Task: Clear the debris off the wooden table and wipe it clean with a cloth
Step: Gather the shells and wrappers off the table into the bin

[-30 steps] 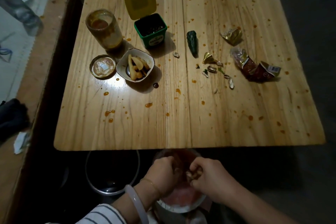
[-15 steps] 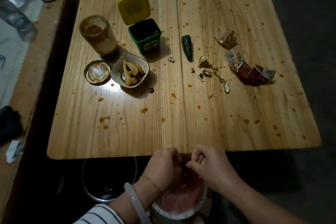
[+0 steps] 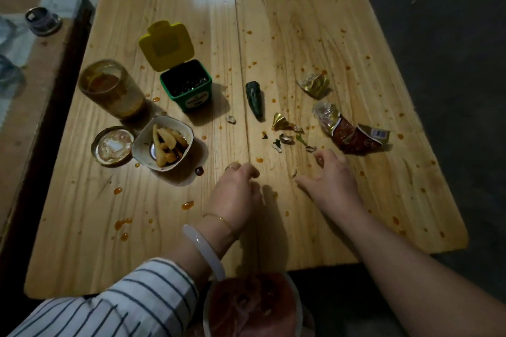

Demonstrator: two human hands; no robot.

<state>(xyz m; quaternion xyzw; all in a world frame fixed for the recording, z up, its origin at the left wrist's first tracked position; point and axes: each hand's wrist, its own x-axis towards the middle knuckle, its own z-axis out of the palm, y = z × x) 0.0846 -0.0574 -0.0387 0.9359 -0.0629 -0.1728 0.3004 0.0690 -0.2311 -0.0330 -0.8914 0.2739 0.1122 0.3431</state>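
arms out over the spattered wooden table [image 3: 301, 35]
left hand [image 3: 238, 189] and right hand [image 3: 332, 180] loosely curled, empty; shell scraps [image 3: 284, 138] just beside the right

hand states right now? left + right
Left hand: fingers curled under, palm hidden; cannot tell if it holds anything.
Right hand: open, fingers loosely curled, holding nothing, beside the shell scraps.

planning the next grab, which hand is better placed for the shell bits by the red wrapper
Right. The right hand is beside the shell bits and near the red wrapper; the left hand sits farther off, at the table's middle seam.
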